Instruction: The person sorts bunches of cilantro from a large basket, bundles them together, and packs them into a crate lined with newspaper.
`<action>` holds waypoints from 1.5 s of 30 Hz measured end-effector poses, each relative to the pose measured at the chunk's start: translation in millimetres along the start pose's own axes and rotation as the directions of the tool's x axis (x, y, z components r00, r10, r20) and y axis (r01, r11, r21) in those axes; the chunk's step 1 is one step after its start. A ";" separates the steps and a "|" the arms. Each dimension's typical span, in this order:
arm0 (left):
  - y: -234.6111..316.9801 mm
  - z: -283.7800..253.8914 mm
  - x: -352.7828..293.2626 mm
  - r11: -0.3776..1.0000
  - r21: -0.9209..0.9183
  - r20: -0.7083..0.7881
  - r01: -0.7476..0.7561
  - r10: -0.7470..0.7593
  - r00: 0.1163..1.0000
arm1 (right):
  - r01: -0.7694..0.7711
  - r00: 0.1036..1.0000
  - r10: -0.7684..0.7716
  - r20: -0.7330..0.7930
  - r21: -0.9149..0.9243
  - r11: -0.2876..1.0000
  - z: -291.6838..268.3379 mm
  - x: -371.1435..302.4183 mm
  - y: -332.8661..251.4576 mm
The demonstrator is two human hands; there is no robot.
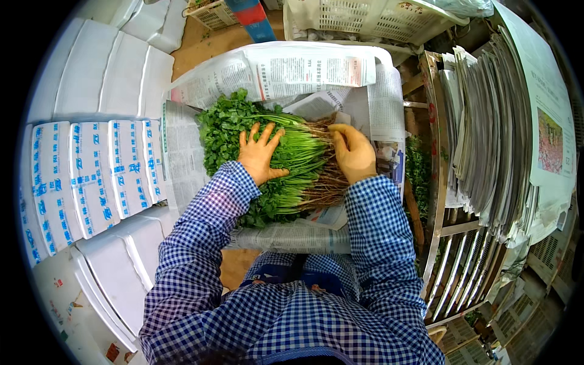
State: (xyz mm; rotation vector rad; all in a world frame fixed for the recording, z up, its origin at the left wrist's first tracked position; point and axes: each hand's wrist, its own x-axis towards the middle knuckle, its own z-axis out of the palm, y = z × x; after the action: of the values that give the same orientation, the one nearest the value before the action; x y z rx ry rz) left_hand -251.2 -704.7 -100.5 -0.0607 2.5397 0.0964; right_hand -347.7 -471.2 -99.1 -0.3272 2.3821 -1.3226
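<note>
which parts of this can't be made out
All in the head view:
Floor of the newspaper-lined box: mostly covered by the coriander and paper.
Palm of the left hand: turned down toward the coriander, hidden by the hand's own back.
Some fingers of the right hand: behind its own back, so its grip is unclear.
Upper part of the cream plastic crate: cut off by the picture's top edge.

Clearance about the newspaper-lined box [182,155]: open from above, with a passage between left hand [261,153] and right hand [354,155] over the green stalks [301,155]. Obstacles: leftward, stacked white foam boxes [91,155]; rightward, thick stack of grey newspapers [486,121]; beyond, perforated cream plastic crate [365,24]; nearside, blue-and-white checked sleeves [380,231] crossing the rim
</note>
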 end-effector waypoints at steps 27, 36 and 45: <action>15.2 16.1 -29.1 0.980 0.024 0.061 -0.195 0.194 0.979 | 0.287 0.952 -0.305 -0.031 -0.259 0.922 45.0 29.9 -21.8; 28.4 2.5 -44.3 0.975 0.042 0.158 -0.218 0.209 0.965 | 0.564 0.809 -0.369 0.457 -0.429 0.706 141.2 65.6 -89.8; 19.6 11.0 -29.7 0.981 -0.103 0.174 -0.164 0.180 0.968 | 0.564 0.805 -0.218 0.552 -0.596 0.572 162.8 71.5 -78.8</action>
State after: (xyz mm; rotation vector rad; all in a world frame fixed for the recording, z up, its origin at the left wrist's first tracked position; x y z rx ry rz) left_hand -221.9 -683.6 -91.6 0.1300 2.3519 0.2699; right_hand -338.0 -663.7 -125.6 -1.3291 2.3886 -0.2324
